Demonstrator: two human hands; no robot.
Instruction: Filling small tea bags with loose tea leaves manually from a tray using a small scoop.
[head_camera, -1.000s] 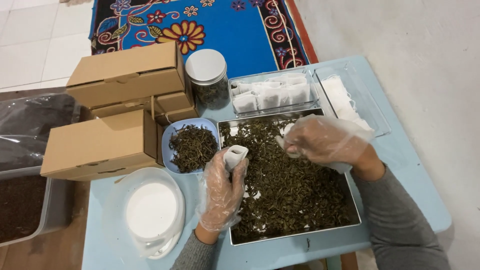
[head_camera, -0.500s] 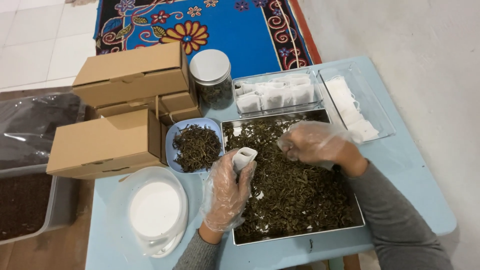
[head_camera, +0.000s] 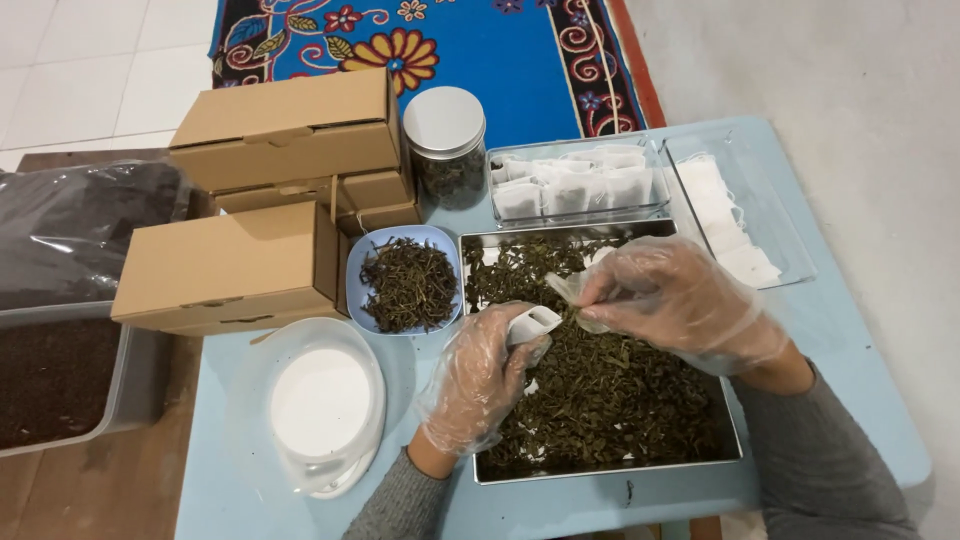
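Fingers (head_camera: 520, 345) of the gloved left hand (head_camera: 478, 385) close round a small white scoop (head_camera: 531, 322), while the gloved right hand (head_camera: 672, 300) pinches an open tea bag (head_camera: 566, 288) just beside it, both above the tray; on the pale blue bench (head_camera: 860, 400), the steel tray (head_camera: 600, 475) remains thickly covered with loose dried leaf (head_camera: 610, 390), so most of the filling looks left to do; behind it, a clear container (head_camera: 578, 185) holds a row of white bags, seemingly finished, and a second clear tray (head_camera: 728, 215) holds flat empty ones; cardboard boxes (head_camera: 225, 262) stand closed at left; a blue bowl (head_camera: 407, 282) of leaf sits beside the tray.
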